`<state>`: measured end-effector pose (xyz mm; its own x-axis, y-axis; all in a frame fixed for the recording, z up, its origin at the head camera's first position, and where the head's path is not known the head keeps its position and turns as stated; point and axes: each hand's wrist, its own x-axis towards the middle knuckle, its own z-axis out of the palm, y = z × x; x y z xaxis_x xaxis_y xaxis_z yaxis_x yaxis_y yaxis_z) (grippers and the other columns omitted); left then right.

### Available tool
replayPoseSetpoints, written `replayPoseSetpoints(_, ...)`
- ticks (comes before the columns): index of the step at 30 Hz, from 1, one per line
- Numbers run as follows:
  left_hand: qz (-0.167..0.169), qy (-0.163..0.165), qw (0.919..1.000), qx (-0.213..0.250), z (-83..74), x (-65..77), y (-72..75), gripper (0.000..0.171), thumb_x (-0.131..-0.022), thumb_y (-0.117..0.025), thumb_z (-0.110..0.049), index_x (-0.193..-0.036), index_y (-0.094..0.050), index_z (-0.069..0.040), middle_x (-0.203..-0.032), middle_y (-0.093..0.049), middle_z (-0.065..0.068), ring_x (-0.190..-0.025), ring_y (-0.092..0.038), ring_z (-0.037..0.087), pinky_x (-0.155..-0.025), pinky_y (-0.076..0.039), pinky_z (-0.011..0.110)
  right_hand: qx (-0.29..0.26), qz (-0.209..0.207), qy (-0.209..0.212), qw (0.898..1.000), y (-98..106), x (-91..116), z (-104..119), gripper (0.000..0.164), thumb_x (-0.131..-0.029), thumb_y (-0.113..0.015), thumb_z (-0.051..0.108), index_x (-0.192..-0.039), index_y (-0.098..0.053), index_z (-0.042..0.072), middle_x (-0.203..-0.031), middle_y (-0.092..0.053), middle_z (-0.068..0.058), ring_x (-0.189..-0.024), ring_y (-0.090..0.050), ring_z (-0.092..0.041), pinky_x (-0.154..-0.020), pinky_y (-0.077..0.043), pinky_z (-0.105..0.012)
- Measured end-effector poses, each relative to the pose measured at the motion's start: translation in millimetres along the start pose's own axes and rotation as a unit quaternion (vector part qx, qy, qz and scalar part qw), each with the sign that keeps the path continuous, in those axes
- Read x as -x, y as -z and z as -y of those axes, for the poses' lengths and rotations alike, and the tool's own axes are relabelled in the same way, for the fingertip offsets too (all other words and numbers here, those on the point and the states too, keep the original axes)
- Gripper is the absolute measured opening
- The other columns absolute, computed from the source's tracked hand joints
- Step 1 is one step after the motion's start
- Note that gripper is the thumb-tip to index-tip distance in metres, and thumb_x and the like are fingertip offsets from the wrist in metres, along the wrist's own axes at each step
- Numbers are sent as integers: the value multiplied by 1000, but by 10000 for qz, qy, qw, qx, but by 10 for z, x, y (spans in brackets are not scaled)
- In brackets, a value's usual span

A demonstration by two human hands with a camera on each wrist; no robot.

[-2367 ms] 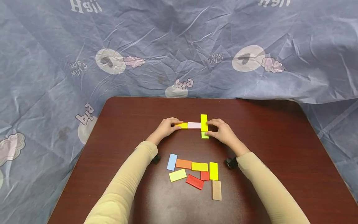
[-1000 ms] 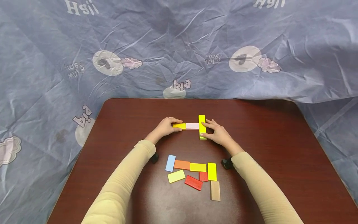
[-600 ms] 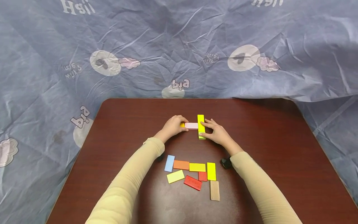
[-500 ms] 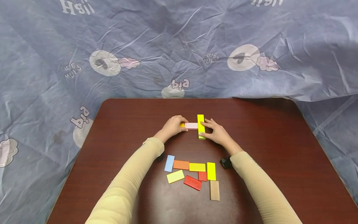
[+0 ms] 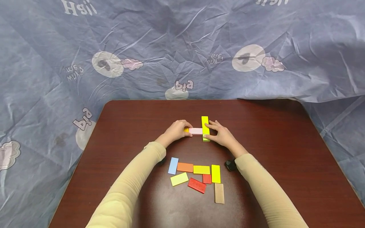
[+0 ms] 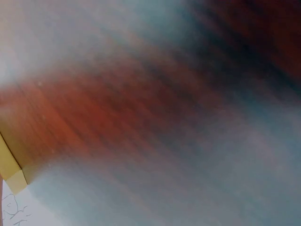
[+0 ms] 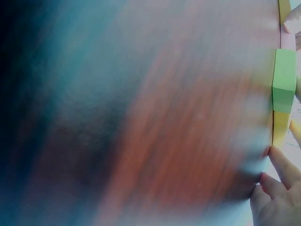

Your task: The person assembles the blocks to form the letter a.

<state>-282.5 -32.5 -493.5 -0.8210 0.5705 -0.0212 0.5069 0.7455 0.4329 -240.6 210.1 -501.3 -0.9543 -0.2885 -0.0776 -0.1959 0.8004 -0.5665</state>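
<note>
While pinching the amber-yellow rectangular wooden block (image 5: 186, 130) in the curled left hand (image 5: 178, 129), press the pale-pink wooden oblong (image 5: 195, 131) gently square now against the bright-yellow wooden bar (image 5: 206, 130), steadied on the dark-red counter (image 5: 128, 126) by the spread, touching right hand (image 5: 222, 134).

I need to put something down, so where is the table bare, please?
Bare table: right of the right hand; left of the left hand; between the pink block and the orange block. Crowded: from the blue block to the wood-coloured block.
</note>
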Motion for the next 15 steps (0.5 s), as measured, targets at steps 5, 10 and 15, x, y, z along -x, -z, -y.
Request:
replayPoseSetpoints(5, 37, 25, 10000, 28, -11, 12, 10, 39, -82, -80, -31, -116, -73, -13, -115, -69, 4, -102, -63, 20, -96, -51, 32, -27, 3, -6, 10000, 5, -1, 13, 67, -88, -74, 37, -145, -50, 13, -156, -38, -16, -149, -22, -39, -115, -26, -61)
replayPoseSetpoints(10, 21, -8, 10000, 79, 3, 21, 6, 41, -81, -81, -31, -117, -73, -12, -115, -69, 4, -104, -63, 20, -97, -50, 32, -15, 11, -16, 10000, -2, -4, 15, 67, -88, -74, 37, -145, -50, 13, -156, -37, -16, -149, -22, -40, -115, -26, -62)
replayPoseSetpoints(15, 41, 8, 9998, 218, 22, 36, 22, 46, -82, -80, -34, -122, -70, -13, -120, -68, 5, -110, -63, 21, -100, -49, 33, -56, 31, -57, 10000, -2, 0, 17, 67, -88, -74, 36, -146, -49, 13, -157, -36, -16, -149, -21, -40, -115, -26, -62)
